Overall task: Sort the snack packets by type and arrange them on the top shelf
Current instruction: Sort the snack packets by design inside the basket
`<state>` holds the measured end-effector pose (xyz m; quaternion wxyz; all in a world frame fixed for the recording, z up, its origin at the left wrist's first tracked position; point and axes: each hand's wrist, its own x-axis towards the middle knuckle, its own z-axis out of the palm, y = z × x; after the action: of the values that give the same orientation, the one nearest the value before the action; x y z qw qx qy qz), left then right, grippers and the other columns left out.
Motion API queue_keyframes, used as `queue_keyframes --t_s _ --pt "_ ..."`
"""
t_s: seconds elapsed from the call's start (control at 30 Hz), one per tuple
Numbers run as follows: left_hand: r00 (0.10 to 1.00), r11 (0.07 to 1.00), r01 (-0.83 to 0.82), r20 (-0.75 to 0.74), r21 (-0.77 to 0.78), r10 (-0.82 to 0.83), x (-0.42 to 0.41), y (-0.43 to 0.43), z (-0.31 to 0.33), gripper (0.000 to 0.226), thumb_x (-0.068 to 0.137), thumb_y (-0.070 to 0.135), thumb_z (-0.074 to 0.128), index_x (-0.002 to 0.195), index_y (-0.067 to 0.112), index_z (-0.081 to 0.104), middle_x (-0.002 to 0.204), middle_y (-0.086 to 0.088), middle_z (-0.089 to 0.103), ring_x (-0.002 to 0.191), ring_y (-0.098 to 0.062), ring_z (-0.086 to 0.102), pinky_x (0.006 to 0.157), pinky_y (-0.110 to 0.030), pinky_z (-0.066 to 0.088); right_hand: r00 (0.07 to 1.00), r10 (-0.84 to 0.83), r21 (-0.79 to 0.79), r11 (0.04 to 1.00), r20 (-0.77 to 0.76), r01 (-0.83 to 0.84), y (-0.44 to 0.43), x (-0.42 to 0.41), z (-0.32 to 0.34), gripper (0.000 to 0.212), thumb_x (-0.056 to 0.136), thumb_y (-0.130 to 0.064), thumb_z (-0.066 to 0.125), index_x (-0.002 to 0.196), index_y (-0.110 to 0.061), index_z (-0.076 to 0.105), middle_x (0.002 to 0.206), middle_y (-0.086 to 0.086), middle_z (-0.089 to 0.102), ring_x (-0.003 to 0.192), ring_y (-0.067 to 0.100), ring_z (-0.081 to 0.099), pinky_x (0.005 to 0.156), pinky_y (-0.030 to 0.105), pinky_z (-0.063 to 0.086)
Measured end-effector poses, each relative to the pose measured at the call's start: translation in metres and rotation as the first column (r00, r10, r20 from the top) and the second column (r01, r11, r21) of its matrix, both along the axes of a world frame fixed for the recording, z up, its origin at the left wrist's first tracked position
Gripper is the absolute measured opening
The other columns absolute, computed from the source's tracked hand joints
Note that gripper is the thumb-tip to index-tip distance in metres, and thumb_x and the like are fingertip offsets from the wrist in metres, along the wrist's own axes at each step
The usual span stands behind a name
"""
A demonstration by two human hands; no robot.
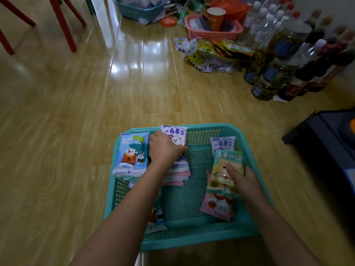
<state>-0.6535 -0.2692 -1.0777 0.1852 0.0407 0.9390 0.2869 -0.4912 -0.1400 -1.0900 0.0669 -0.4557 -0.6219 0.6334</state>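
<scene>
A teal mesh basket [203, 133] sits on the wooden floor in front of me with several snack packets inside. My left hand [165, 148] grips a stack of packets topped by a purple-and-white packet [175, 134]. Leaning on the basket's left rim is a blue bear packet [131, 154]. My right hand [243, 178] holds a green-topped packet [223, 169] at its right edge, thumb on its front. A pink packet [219, 206] lies under it, and another purple-and-white packet [222, 144] stands behind. A second blue packet [157, 217] is partly hidden by my left forearm.
Ahead on the right stand many bottles and jars [288, 54], a pink basket [213, 29], a plastic bag of snacks [209, 58] and a farther teal basket [138, 10]. Red chair legs [63, 24] are at the upper left. A dark low unit [330, 135] is at the right.
</scene>
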Motion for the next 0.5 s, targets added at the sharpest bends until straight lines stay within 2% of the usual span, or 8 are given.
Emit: queue_keyframes --t_s 0.07,0.17,0.27,0.33,0.37,0.43,0.5 --pt "1.0 0.998 -0.019 0.002 0.062 0.018 0.0 0.001 0.0 0.083 0.061 0.037 0.081 0.119 -0.001 0.036 0.121 -0.018 0.05 0.113 -0.035 0.049 0.089 -0.042 0.046 0.996 0.064 0.002 0.998 0.064 -0.064 -0.002 0.008 -0.002 0.02 0.089 -0.022 0.058 0.107 -0.014 0.059 0.103 0.01 0.069 0.089 0.025 0.066 0.082 0.042 0.054" --pt "0.998 0.988 -0.046 -0.037 0.147 0.052 0.004 -0.002 0.005 0.072 0.061 0.032 0.081 0.11 0.004 0.036 0.099 -0.007 0.058 0.096 -0.032 0.058 0.069 -0.038 0.048 0.963 0.223 -0.024 0.975 0.15 -0.222 -0.011 0.017 -0.003 0.019 0.092 -0.017 0.053 0.111 -0.017 0.055 0.1 0.005 0.067 0.084 0.02 0.064 0.07 0.032 0.051" --pt "0.996 0.956 -0.065 -0.047 0.288 0.081 0.009 -0.009 0.011 0.062 0.063 0.024 0.081 0.102 0.008 0.035 0.085 -0.001 0.055 0.087 -0.029 0.06 0.069 -0.037 0.048 0.895 0.38 -0.06 0.924 0.234 -0.377 -0.032 0.02 -0.008 0.02 0.092 -0.018 0.053 0.113 -0.018 0.05 0.101 0.002 0.065 0.087 0.017 0.065 0.073 0.034 0.055" --pt "0.995 0.891 -0.099 0.037 0.442 0.092 0.016 -0.017 0.017 0.056 0.063 0.02 0.083 0.094 0.012 0.037 0.084 -0.001 0.058 0.084 -0.026 0.062 0.073 -0.039 0.052 0.84 0.462 -0.054 0.883 0.287 -0.467 -0.044 0.018 -0.016 0.019 0.092 -0.022 0.054 0.109 -0.02 0.049 0.107 0.0 0.065 0.092 0.015 0.065 0.081 0.034 0.055" --pt "0.991 0.852 -0.124 0.099 0.509 0.085 0.02 -0.022 0.018 0.053 0.064 0.019 0.084 0.089 0.015 0.038 0.084 -0.003 0.06 0.08 -0.024 0.063 0.071 -0.038 0.053 0.81 0.498 -0.066 0.861 0.31 -0.505 -0.049 0.015 -0.018 0.015 0.092 -0.024 0.054 0.106 -0.022 0.049 0.108 0.001 0.065 0.091 0.014 0.065 0.081 0.031 0.055" --pt "0.979 0.78 -0.157 0.202 0.606 0.039 0.028 -0.032 0.022 0.043 0.071 0.017 0.08 0.084 0.019 0.039 0.077 0.0 0.058 0.065 -0.009 0.061 0.058 -0.024 0.051 0.748 0.566 -0.114 0.817 0.345 -0.565 -0.057 0.009 -0.02 0.013 0.092 -0.024 0.053 0.105 -0.021 0.052 0.111 0.001 0.065 0.085 0.01 0.063 0.072 0.022 0.053" --pt "0.967 0.729 -0.16 0.255 0.666 -0.02 0.037 -0.041 0.023 0.034 0.078 0.015 0.074 0.094 0.018 0.044 0.079 0.005 0.058 0.061 0.004 0.059 0.056 -0.013 0.049 0.721 0.598 -0.123 0.792 0.349 -0.598 -0.06 0.003 -0.027 0.02 0.092 -0.024 0.054 0.11 -0.017 0.053 0.115 0.002 0.064 0.086 0.009 0.063 0.075 0.025 0.054"
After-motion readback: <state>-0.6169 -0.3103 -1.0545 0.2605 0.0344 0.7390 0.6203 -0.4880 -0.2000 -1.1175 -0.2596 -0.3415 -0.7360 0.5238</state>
